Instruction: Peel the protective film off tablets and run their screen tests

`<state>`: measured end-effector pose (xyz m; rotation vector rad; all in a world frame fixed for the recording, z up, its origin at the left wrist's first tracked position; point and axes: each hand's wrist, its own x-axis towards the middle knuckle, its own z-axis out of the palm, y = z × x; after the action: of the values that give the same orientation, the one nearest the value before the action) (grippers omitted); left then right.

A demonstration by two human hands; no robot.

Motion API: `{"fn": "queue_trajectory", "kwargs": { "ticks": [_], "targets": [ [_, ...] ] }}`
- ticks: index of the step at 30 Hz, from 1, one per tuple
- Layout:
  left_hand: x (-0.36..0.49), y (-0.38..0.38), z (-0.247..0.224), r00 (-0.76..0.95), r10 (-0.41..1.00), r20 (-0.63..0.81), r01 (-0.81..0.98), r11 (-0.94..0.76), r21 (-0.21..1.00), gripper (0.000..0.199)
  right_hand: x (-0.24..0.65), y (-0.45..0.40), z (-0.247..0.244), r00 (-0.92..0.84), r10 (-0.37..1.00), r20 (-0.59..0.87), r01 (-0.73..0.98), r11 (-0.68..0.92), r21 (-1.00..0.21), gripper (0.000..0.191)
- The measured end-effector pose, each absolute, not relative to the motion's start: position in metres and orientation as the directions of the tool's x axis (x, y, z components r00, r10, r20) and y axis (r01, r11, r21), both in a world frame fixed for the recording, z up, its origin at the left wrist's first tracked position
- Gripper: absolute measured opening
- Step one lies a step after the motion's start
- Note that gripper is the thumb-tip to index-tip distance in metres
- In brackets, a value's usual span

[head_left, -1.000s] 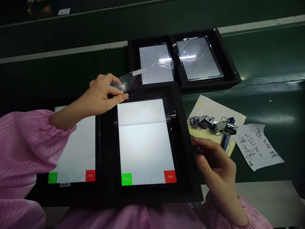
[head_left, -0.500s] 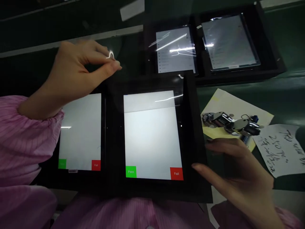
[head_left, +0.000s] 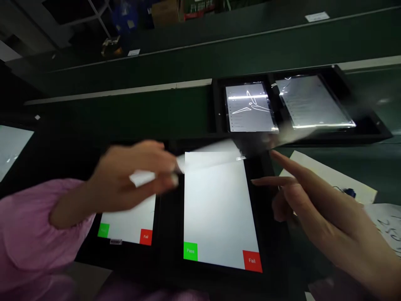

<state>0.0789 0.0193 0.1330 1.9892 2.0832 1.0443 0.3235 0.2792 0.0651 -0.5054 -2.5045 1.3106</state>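
My left hand (head_left: 134, 175), blurred by motion, is closed on one corner of a clear plastic film (head_left: 209, 156). The film stretches rightward, tilted, over the top of a lit tablet (head_left: 216, 209) with a white screen and green Pass and red Fail boxes. My right hand (head_left: 319, 213) is open, its index and middle fingers stretched toward the tablet's right side. Whether those fingertips touch the film I cannot tell. Below my left forearm lies a second tablet (head_left: 128, 223) with the same boxes, partly covered by that hand.
Behind, a black tray (head_left: 219, 121) holds two lit tablets (head_left: 250, 108) under shiny reflections. At right are a yellowish paper (head_left: 338, 175) and a handwritten white note (head_left: 387, 225). Another lit screen (head_left: 12, 146) shows at far left. A cardboard box (head_left: 166, 12) stands in the background.
My left hand has come lower and nearer the tablet with the film. My right hand has stretched its fingers and moved up. The view has tilted up, showing more background.
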Motion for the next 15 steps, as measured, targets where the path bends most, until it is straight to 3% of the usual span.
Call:
{"fn": "queue_trajectory", "kwargs": {
  "ticks": [3, 4, 6, 8, 10, 12, 15],
  "targets": [
    [0.112, -0.008, 0.110, 0.105, 0.979, 0.176, 0.849, -0.180, 0.496, 0.064, 0.303, 0.295, 0.069, -0.950, 0.241, -0.198, 0.281, 0.388, -0.878, 0.066],
    [0.123, -0.015, 0.101, 0.161, 0.978, 0.130, 0.864, -0.203, 0.461, 0.076, 0.296, 0.299, 0.069, -0.948, 0.188, -0.257, 0.314, 0.409, -0.857, 0.069],
    [0.136, -0.026, 0.085, 0.233, 0.966, 0.108, 0.879, -0.257, 0.402, 0.081, 0.281, 0.297, 0.070, -0.950, 0.131, -0.283, 0.307, 0.547, -0.779, 0.069],
    [0.131, -0.033, 0.077, 0.233, 0.961, 0.151, 0.892, -0.273, 0.360, 0.073, 0.272, 0.282, 0.071, -0.981, 0.125, -0.149, 0.192, 0.749, -0.634, 0.063],
    [0.108, -0.037, 0.077, 0.126, 0.964, 0.235, 0.935, -0.195, 0.297, 0.051, 0.273, 0.254, 0.072, -0.988, 0.051, 0.143, -0.011, 0.917, -0.399, 0.052],
    [0.072, -0.037, 0.082, -0.095, 0.953, 0.289, 0.977, 0.034, 0.209, 0.029, 0.286, 0.223, 0.071, -0.900, -0.178, 0.397, -0.263, 0.950, -0.171, 0.040],
    [0.020, -0.030, 0.086, -0.503, 0.841, 0.199, 0.864, 0.487, 0.124, 0.030, 0.323, 0.190, 0.065, -0.757, -0.438, 0.485, -0.525, 0.849, -0.054, 0.031]
  ]
}}
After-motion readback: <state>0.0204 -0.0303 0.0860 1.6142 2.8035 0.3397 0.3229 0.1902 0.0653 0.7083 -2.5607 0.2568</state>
